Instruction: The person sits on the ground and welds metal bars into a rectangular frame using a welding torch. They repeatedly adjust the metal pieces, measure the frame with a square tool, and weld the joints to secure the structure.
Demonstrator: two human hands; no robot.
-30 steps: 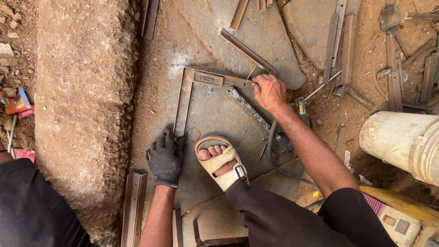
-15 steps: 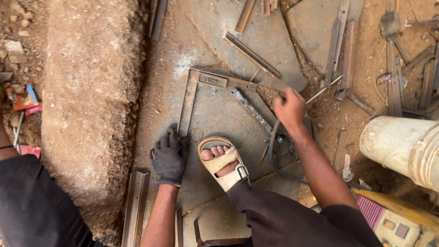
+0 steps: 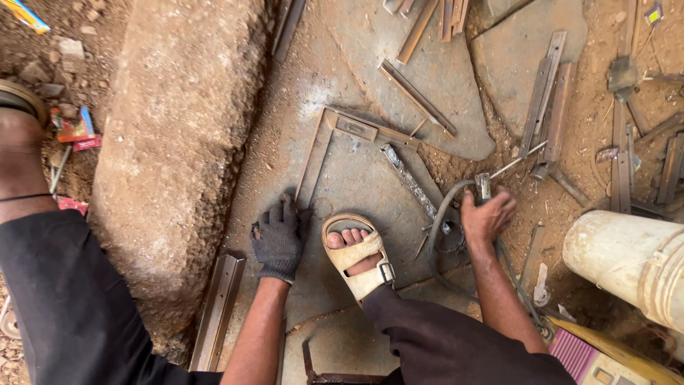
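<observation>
An L-shaped frame of metal angle bars (image 3: 335, 135) lies on the stone slab. My left hand (image 3: 279, 235), in a dark worn glove, presses flat on the slab at the lower end of the frame's long bar. My right hand (image 3: 486, 215), bare, grips the welding electrode holder (image 3: 484, 187), whose thin rod (image 3: 519, 160) points up and right. A black cable (image 3: 436, 227) loops from the holder down past my wrist. My sandalled foot (image 3: 356, 255) rests on the slab between the two hands.
A big rough stone block (image 3: 178, 142) borders the left side. Loose metal bars (image 3: 545, 103) lie at top right and more scrap (image 3: 645, 142) at the far right. A white plastic bucket (image 3: 627, 267) lies at right. An angle bar (image 3: 217, 310) sits beside my left forearm.
My right hand left the frame's upper right corner, moved down and right, and took hold of the electrode holder. The left hand and foot stayed in place.
</observation>
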